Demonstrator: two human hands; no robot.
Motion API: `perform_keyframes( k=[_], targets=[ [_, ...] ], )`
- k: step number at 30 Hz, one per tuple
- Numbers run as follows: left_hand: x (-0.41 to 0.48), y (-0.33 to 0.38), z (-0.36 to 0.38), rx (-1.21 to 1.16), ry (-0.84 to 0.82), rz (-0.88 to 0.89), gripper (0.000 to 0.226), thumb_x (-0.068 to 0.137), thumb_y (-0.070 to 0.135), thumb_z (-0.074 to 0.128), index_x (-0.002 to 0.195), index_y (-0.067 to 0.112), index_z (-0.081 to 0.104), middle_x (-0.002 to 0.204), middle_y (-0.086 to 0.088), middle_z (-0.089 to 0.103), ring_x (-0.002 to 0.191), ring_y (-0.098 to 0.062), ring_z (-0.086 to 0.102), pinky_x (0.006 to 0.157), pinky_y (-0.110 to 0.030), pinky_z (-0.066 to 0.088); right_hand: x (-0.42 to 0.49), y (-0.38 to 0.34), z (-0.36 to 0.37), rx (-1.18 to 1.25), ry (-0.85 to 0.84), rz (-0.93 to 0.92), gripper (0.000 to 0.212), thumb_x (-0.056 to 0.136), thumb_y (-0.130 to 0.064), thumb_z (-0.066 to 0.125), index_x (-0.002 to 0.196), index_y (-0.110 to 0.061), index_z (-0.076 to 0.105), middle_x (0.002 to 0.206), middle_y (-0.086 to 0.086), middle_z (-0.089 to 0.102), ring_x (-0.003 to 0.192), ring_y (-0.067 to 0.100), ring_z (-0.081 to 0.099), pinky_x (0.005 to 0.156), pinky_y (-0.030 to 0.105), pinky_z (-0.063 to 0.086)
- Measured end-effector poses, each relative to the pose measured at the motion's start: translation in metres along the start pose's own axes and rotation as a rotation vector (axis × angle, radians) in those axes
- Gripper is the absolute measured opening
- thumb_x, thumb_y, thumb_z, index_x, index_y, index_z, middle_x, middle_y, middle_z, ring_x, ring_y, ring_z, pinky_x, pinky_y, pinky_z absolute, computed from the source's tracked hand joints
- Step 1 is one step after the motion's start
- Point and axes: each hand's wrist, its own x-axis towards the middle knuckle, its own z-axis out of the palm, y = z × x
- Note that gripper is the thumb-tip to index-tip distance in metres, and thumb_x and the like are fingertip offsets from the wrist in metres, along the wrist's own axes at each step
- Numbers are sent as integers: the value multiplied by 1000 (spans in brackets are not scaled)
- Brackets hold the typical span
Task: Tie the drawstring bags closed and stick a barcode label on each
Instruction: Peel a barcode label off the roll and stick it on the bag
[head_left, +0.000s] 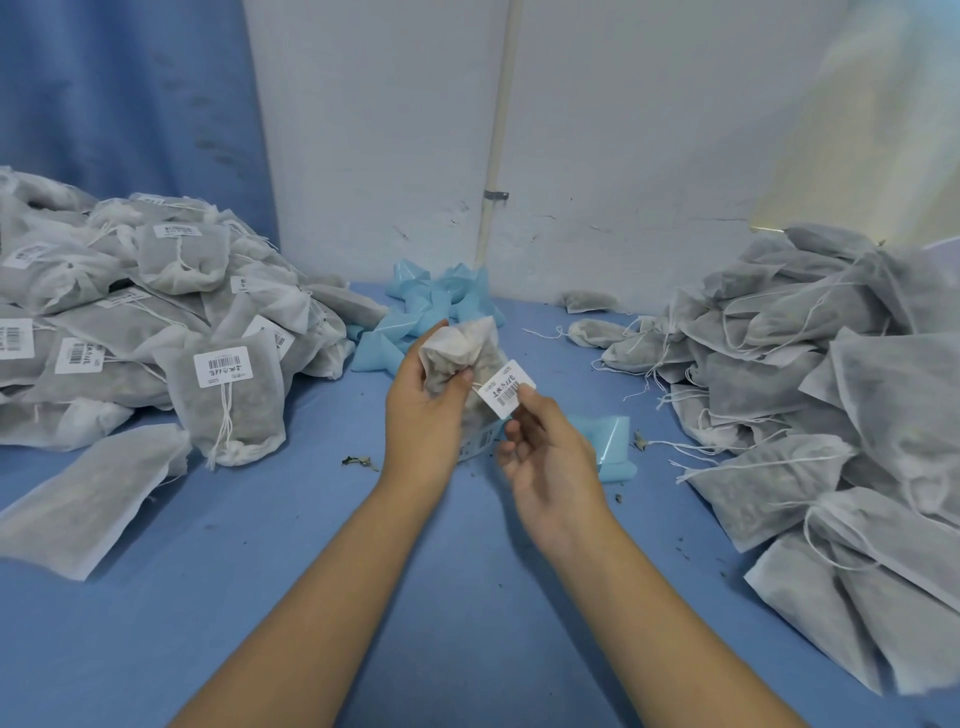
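Note:
My left hand (422, 410) grips a white drawstring bag (457, 348) by its gathered neck, held up above the blue table. My right hand (545, 447) pinches a white barcode label (506, 388) at its lower edge between thumb and fingertips, right beside the bag. Whether the label touches the bag I cannot tell. A strip of labels (480, 441) lies on the table under the hands, mostly hidden.
A heap of labelled bags (130, 322) fills the left side. A heap of bags without labels, strings loose (810, 395), fills the right. Light blue backing papers (431, 312) are piled at the back by the wall, one more piece (608, 441) near my right hand.

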Motion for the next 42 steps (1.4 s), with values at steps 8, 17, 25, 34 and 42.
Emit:
perform_keyframes(
  k=[8,17,25,34,42],
  targets=[
    [-1,-1,4,-25,12,-18,20,89,4,61,95,24,61,94,8,68,87,-4,65,77,-17,52,4,7,-11,-285,50,-14,13,86,-19,70,74,-17,66,56,-7,62,49,1,52,45,12,40],
    [-5,0,4,-7,-51,-64,17,88,4,64,92,21,63,91,3,69,80,-3,64,74,-17,52,5,11,-17,-667,125,-212,44,74,-43,78,99,-11,60,93,-2,68,79,8,63,66,17,45],
    [-2,2,0,-38,-118,-195,8,89,13,64,94,19,66,85,6,71,75,-3,66,64,-14,51,5,5,-19,-619,-60,-207,42,74,-27,81,108,-18,57,93,-6,70,74,4,66,58,12,47],
    [-8,-2,1,9,-412,-391,32,78,31,75,104,17,65,87,6,75,85,-8,71,68,-21,57,11,-3,-21,-400,77,-231,30,72,-34,80,90,-18,62,82,-1,68,70,9,62,55,16,46],
    [1,-9,-11,-144,-392,-441,9,82,17,70,76,16,78,84,0,75,73,-6,69,60,-15,52,10,-9,-21,-317,-15,-168,19,85,-33,68,76,-19,59,69,-5,62,61,5,55,56,16,43]
  ],
)
